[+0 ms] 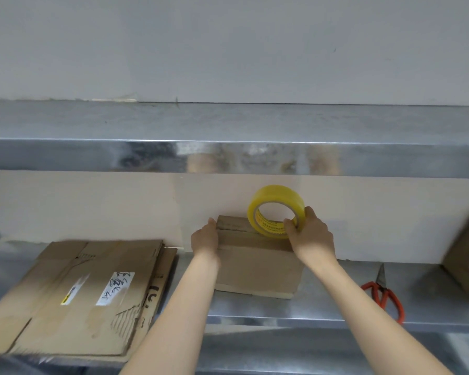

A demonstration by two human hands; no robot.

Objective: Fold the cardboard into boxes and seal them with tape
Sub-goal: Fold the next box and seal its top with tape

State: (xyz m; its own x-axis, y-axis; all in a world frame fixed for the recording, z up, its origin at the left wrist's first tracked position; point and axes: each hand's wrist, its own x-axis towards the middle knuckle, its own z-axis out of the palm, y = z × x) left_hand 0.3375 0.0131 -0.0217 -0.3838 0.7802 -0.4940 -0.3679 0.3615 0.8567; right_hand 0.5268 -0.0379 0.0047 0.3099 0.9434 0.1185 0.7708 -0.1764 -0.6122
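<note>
Cardboard box (257, 263), folded: left hand (205, 238) pressing flat-fingered on its top flaps, right hand (312, 236) gripping yellow tape roll (268, 192); draw tape straight along seam, flaps held closed.

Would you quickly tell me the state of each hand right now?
Left hand: open, pressed against the cardboard box at its left end.
Right hand: closed on the yellow tape roll, which stands on the box top.
</note>
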